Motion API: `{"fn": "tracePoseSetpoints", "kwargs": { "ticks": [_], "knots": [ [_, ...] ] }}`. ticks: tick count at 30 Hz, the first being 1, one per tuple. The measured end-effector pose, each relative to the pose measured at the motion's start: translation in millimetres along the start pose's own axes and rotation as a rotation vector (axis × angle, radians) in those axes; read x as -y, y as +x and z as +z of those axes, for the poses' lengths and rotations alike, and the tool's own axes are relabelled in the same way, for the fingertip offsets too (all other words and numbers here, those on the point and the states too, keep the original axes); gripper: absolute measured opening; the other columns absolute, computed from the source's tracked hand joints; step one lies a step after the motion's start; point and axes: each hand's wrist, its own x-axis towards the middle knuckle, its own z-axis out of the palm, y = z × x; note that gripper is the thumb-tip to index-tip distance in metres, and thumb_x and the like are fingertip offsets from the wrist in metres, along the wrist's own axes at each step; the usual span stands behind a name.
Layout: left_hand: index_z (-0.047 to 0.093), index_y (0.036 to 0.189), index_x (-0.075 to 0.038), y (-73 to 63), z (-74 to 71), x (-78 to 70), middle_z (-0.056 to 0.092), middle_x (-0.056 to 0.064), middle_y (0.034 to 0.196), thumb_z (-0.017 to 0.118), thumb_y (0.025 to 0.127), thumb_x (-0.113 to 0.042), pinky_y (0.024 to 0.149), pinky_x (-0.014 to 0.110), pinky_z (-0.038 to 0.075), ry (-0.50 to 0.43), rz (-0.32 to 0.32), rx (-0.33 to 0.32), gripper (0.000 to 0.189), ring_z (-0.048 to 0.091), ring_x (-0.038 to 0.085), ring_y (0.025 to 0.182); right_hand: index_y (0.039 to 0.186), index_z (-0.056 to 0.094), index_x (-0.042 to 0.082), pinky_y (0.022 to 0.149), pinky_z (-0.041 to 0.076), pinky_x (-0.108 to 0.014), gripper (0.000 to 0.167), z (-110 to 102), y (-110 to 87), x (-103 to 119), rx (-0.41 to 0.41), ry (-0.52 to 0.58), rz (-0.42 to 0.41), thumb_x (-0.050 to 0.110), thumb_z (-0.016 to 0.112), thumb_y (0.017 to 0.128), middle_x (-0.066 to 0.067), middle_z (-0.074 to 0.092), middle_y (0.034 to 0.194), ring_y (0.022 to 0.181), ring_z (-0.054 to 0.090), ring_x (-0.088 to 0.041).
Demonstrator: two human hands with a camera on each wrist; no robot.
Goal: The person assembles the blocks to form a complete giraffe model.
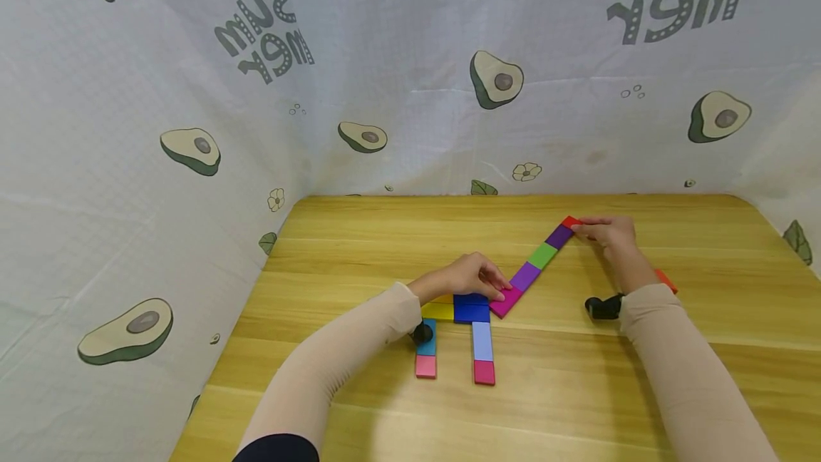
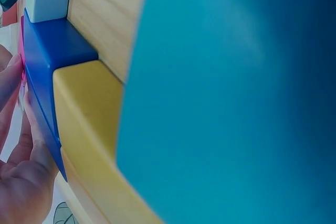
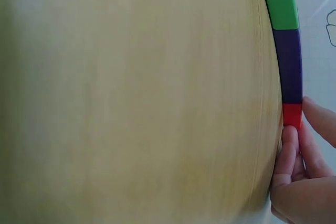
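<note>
A slanted row of flat blocks runs from a magenta block (image 1: 504, 304) through violet (image 1: 525, 276), green and dark purple blocks to a small red block (image 1: 569, 221) at its far end. My right hand (image 1: 609, 232) pinches the red block between thumb and fingers, which flank it in the right wrist view. At the near end, my left hand (image 1: 471, 276) grips the magenta block by its edges, close beside two blue blocks (image 1: 471, 313). In the left wrist view, the magenta block shows only as a thin strip behind the blue blocks.
Left of the blue blocks lie yellow (image 1: 439, 314) and orange blocks, partly hidden by my left arm. Below stand two legs: teal (image 1: 430, 346) over pink (image 1: 426, 366), and light blue (image 1: 482, 341) over crimson (image 1: 484, 372). An orange-red block (image 1: 667, 281) lies beyond my right wrist. A printed cloth hangs behind the table.
</note>
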Motion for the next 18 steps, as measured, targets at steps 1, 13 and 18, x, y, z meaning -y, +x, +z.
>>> {"fn": "tracePoseSetpoints", "kwargs": {
  "ticks": [1, 13, 18],
  "knots": [
    [0.075, 0.110, 0.001, 0.1, -0.1, 0.2, 0.074, -0.001, 0.094, 0.075, 0.089, -0.005, 0.078, 0.016, 0.054, 0.004, 0.000, 0.000, 0.022, 0.064, 0.002, 0.081, 0.082, 0.073, 0.022, 0.064, 0.052, -0.016, 0.019, 0.0, 0.3, -0.1, -0.001, 0.001, 0.002, 0.005, 0.075, 0.088, 0.020, 0.057, 0.068, 0.071, 0.057, -0.003],
    [0.077, 0.108, -0.002, 0.9, 0.9, 0.5, 0.074, 0.000, 0.093, 0.077, 0.088, -0.007, 0.077, 0.016, 0.053, -0.001, -0.007, -0.016, 0.020, 0.064, 0.003, 0.081, 0.077, 0.071, 0.026, 0.065, 0.049, -0.016, 0.022, -0.7, 0.8, -0.5, 0.006, -0.009, -0.003, 0.008, 0.076, 0.088, 0.021, 0.057, 0.072, 0.076, 0.054, -0.005],
    [0.077, 0.107, -0.002, -1.4, 0.7, -1.4, 0.075, 0.003, 0.095, 0.076, 0.088, -0.007, 0.077, 0.015, 0.053, -0.015, -0.008, -0.017, 0.020, 0.064, 0.004, 0.081, 0.087, 0.074, 0.021, 0.066, 0.050, -0.015, 0.016, -0.9, 1.3, -1.5, 0.020, -0.013, -0.012, 0.005, 0.075, 0.088, 0.022, 0.058, 0.067, 0.074, 0.055, -0.001]
  ]
}}
